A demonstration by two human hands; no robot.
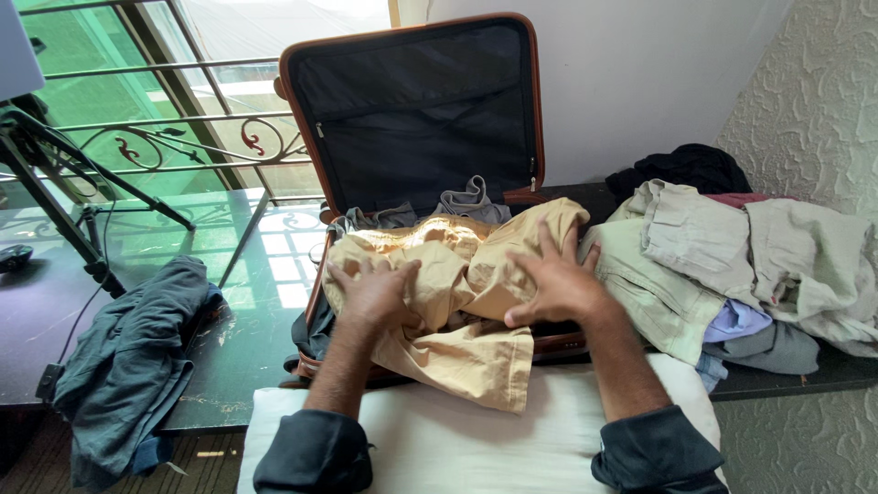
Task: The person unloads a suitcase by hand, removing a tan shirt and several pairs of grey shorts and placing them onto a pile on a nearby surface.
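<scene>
Both of my hands lie flat on a tan garment [457,302] that sits on top of the open suitcase [412,110]. My left hand [375,293] has the fingers spread and presses the cloth near the left side of the case. My right hand [553,284] is also spread wide, palm down, and rests on the cloth toward the right side. Neither hand pinches anything. The garment is bunched, and one part of it hangs over the front edge of the suitcase onto a white cushion [476,439]. Under it I see some grey clothes [466,201] inside the case. The lid stands upright with a dark lining. At the right edge of the dark counter [247,302] is a pile of pale clothes [732,247]. At the left edge a dark blue garment [137,348] hangs down.
</scene>
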